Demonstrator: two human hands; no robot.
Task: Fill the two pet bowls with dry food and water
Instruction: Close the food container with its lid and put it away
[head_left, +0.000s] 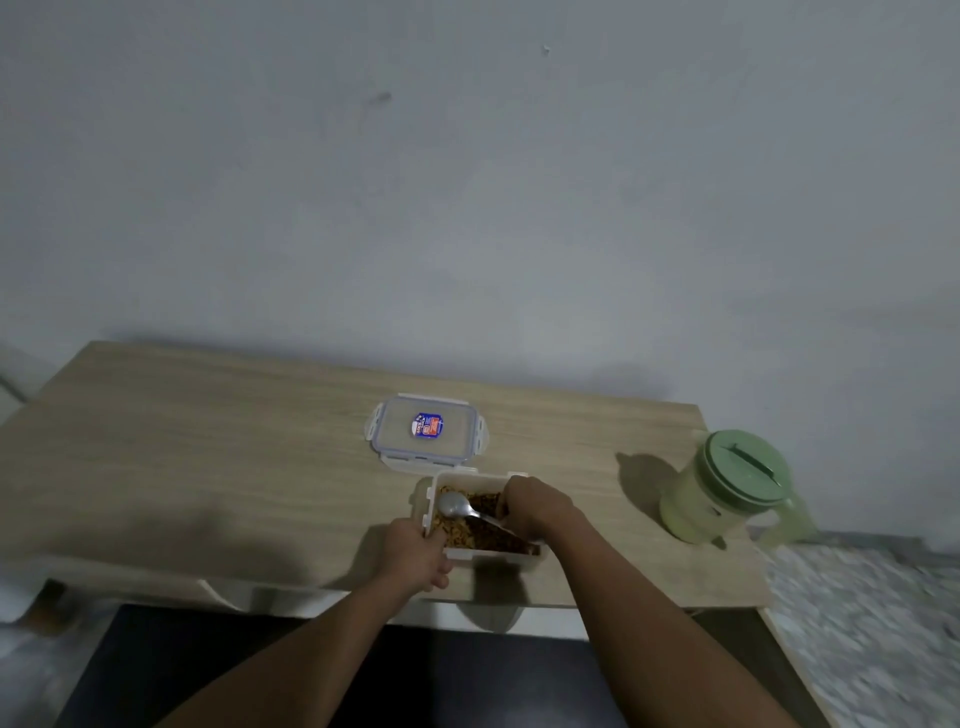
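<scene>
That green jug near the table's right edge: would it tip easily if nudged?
The green jug looks like rigid plastic, probably stiff, not fragile. It stands near the edge of the table, so a sideways push might send it off. Its weight hinges on water inside, which I cannot see.

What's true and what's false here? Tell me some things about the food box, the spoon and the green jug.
1. The food box has its lid on. False: the lid lies on the table behind it.
2. The right hand holds a spoon inside the box. True.
3. The left hand grips the box's near corner. True.
4. The green jug lies on its side. False: it stands upright.
</scene>
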